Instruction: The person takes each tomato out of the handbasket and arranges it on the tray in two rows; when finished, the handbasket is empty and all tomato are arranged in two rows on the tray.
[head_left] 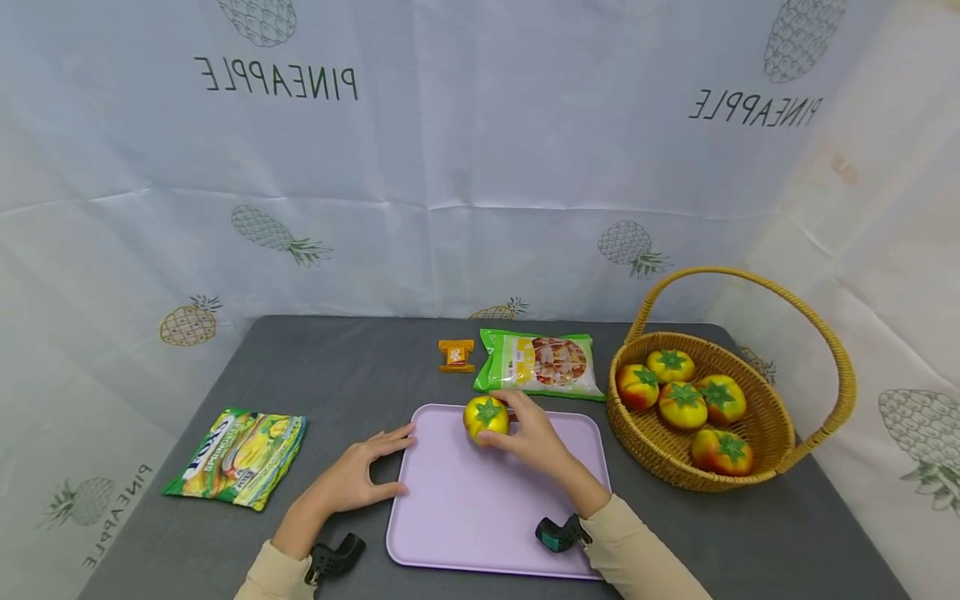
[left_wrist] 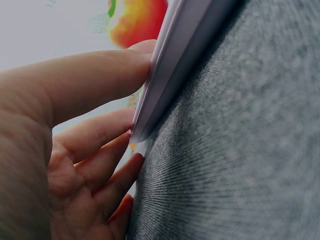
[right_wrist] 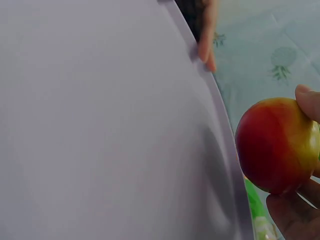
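Hanging cloth (head_left: 480,150), white, pineapple print: the word "PINEAPPLE" in dark capitals, mirror-reversed, once at upper left and once at upper right, with a further "PINEAPPLE" running slantwise at lower left. Green and yellow bag (head_left: 240,457): white brand lettering, not surely legible, above a slanted word beginning "SPRI". Green-edged packet (head_left: 542,365) and small orange wrapper (head_left: 457,356): printed marks on each, too small to read.

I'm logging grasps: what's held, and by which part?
The right hand holds a red-yellow fruit by its sides; the left hand touches the tray's rim.
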